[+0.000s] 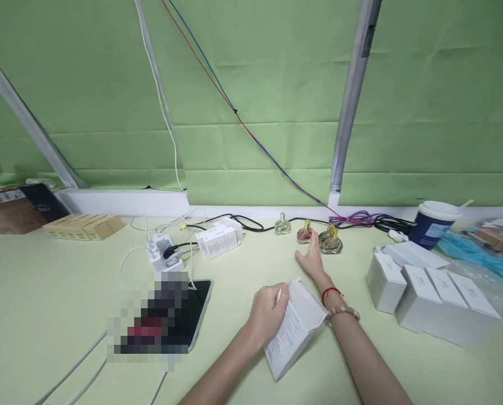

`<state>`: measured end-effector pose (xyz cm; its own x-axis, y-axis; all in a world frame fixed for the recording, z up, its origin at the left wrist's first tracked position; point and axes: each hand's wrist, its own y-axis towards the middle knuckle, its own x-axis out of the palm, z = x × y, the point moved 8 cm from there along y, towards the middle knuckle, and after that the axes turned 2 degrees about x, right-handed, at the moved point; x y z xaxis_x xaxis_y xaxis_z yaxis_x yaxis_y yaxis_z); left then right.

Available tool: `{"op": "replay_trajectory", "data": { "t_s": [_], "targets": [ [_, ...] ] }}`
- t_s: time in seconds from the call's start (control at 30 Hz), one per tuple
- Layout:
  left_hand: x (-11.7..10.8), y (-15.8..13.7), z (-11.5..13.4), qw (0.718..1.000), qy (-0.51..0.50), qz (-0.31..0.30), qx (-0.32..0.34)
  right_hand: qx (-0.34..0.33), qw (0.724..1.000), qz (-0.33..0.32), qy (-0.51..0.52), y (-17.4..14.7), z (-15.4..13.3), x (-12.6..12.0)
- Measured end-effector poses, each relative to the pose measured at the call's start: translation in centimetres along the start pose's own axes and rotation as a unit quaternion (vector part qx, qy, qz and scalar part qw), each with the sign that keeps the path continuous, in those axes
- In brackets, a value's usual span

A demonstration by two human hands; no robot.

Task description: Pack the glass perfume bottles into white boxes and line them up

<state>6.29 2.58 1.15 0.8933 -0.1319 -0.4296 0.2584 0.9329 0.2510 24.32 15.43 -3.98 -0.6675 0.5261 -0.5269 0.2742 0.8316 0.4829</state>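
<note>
My left hand (268,312) is closed around a white printed box (293,332), which is tilted over the table. Farther forward, my right hand (313,256) is open, thumb apart and fingers stretched toward small glass bottles. Its fingertips reach between a bottle with reddish contents (304,235) and a round bottle with a gold top (331,244); whether they touch either one I cannot tell. To the left stands a clear bottle with greenish contents (282,226). Around the right wrist are a red string and a beaded bracelet.
Several white boxes (422,295) stand at right, near a blue cup with a white lid (432,225). A tablet (196,312), a power strip (165,253) and another white box (220,242) lie left. Cables run along the back; yellowish boxes (85,226) sit far left.
</note>
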Motion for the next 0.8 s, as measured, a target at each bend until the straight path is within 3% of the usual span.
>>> {"op": "replay_trajectory", "data": {
  "t_s": [0.27,0.63,0.8],
  "targets": [
    [0.3,0.0,0.2,0.992,0.121,-0.045,0.007,-0.002,0.998,0.059,0.032,1.0,0.5,0.4],
    [0.3,0.5,-0.8,0.992,0.11,-0.054,0.001,0.03,0.997,0.071,0.024,1.2,-0.2,0.5],
    [0.4,0.4,-0.7,0.993,0.109,-0.053,0.002,0.004,0.998,0.052,0.033,1.3,-0.6,0.7]
  ]
}}
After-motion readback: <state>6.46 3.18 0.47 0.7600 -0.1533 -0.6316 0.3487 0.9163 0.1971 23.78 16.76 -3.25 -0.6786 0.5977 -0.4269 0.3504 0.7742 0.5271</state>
